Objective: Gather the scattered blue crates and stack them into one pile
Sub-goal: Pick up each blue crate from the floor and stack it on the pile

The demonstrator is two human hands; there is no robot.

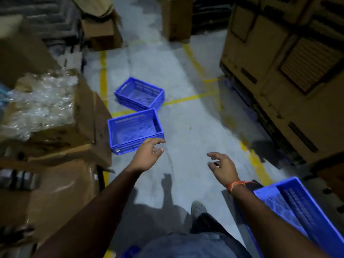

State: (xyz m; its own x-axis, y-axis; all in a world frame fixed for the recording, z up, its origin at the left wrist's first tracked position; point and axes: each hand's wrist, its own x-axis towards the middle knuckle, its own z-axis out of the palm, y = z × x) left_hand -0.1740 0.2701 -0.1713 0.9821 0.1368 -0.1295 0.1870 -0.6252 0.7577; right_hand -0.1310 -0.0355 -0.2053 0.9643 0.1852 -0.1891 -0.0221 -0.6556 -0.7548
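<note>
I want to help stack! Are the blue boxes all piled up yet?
Not yet. Nothing looks stacked. The left hand and right hand are empty, reaching forward. The near crate and far crate sit apart on the floor; another crate waits by the right arm.

Warehouse aisle: stacked cardboard cartons [279, 81], yellow floor lines [103, 75], concrete floor [186, 118].

A single head-worn wide-angle view looks forward and steeply down along a warehouse floor [186, 118], with both outstretched forearms close below.
</note>
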